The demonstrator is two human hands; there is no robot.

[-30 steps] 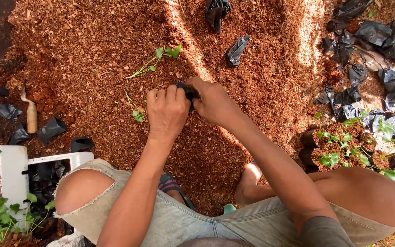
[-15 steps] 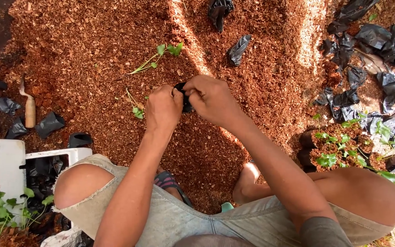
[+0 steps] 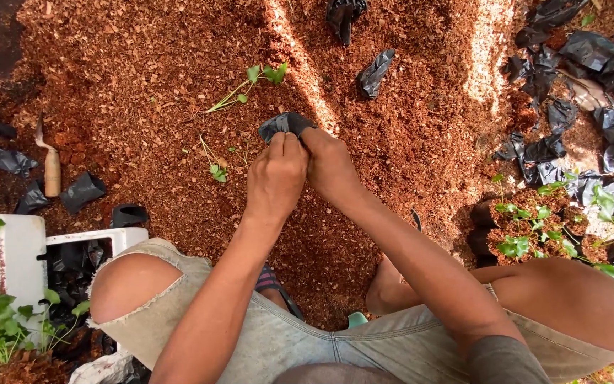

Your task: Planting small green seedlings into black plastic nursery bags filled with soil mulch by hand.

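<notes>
Both hands pinching a small black bag over the mulch

My left hand (image 3: 275, 178) and right hand (image 3: 332, 165) meet, each grip pinching the black plastic bag (image 3: 284, 124) just above the fingertips, over reddish mulch (image 3: 143, 64); a loose seedling (image 3: 246, 85) lies left, filled seedling bags (image 3: 527, 227) sit right.

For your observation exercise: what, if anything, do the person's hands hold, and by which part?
Both the left hand and right hand grip a small black plastic bag by its near edge.

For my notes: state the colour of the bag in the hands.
Black bag, seen in the head view.
</notes>
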